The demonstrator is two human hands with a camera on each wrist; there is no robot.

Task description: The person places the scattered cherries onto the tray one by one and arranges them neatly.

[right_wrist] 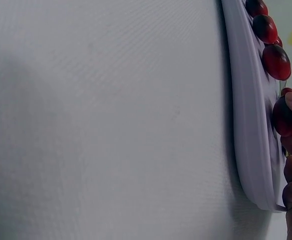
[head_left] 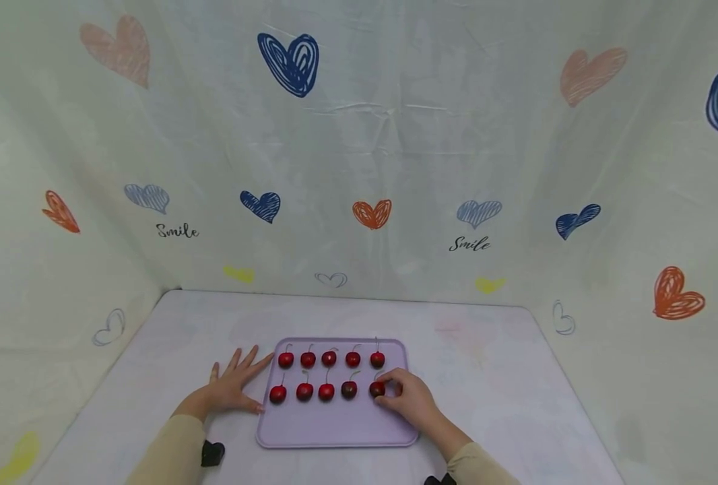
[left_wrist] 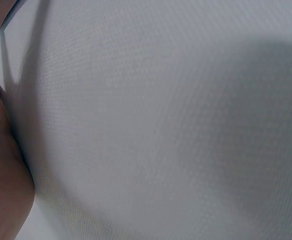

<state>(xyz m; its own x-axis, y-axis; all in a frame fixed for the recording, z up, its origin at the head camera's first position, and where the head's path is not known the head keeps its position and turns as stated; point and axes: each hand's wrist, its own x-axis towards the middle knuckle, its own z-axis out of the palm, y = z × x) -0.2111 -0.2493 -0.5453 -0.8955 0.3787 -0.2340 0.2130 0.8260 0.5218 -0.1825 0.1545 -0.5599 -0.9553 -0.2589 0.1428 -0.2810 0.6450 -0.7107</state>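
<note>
A purple tray [head_left: 335, 431] carries two rows of red cherries with stems. At the right end of the nearer row, my right hand [head_left: 412, 402] pinches a dark red cherry [head_left: 376, 389] between thumb and fingers; the right wrist view also shows this cherry [right_wrist: 284, 117] in the fingertips. My left hand [head_left: 230, 389] lies with fingers spread at the tray's left edge. Its thumb and a fingertip reach the rim. Only part of the left hand [left_wrist: 6, 175] appears in the left wrist view. Beside the pinched cherry sits another dark cherry [head_left: 349, 389].
The tray rests on a white-covered table [head_left: 504, 391]. Behind it hangs a pale curtain [head_left: 359, 148] printed with hearts and the word Smile. A black object [head_left: 212, 453] shows beside the left sleeve, another [head_left: 440, 480] beside the right sleeve.
</note>
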